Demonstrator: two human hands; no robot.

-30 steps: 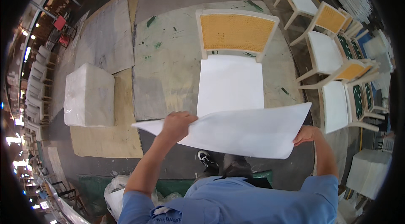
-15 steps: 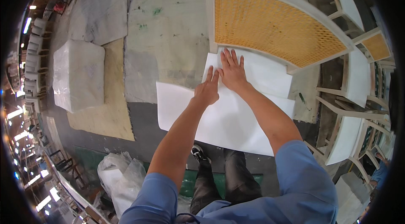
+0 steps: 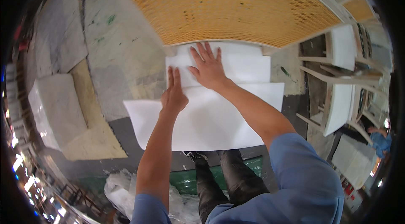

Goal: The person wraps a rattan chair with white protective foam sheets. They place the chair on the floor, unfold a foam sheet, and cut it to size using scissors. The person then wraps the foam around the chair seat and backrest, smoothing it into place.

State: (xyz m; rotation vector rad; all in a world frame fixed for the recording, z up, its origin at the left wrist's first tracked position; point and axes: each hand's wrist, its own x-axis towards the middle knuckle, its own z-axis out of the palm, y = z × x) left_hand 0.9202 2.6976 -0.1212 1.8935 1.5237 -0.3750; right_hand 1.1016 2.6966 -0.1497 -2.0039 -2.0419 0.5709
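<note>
A large white sheet (image 3: 202, 118) hangs toward me in front of a white flat piece (image 3: 249, 61), its top edge crossing under my arms. My left hand (image 3: 174, 96) rests near the white piece's left side, two fingers stretched forward and the others curled under. My right hand (image 3: 208, 68) lies flat on the white piece with its fingers spread, the tips close to a pale frame. That frame holds a curved yellow woven cane panel (image 3: 236, 6). What lies beneath the white sheet is hidden.
Pale chairs with white seats (image 3: 339, 101) stand along the right. A plastic-wrapped white block (image 3: 57, 108) sits on cardboard (image 3: 99, 139) at left. Crumpled clear plastic (image 3: 120, 188) lies near my feet by a green strip (image 3: 194, 182). Another person (image 3: 381, 141) is at the far right.
My view has turned and shifted, so the cane panel shows larger and farther left. My right hand's fingers have spread on the white piece; my left hand stays at its left side.
</note>
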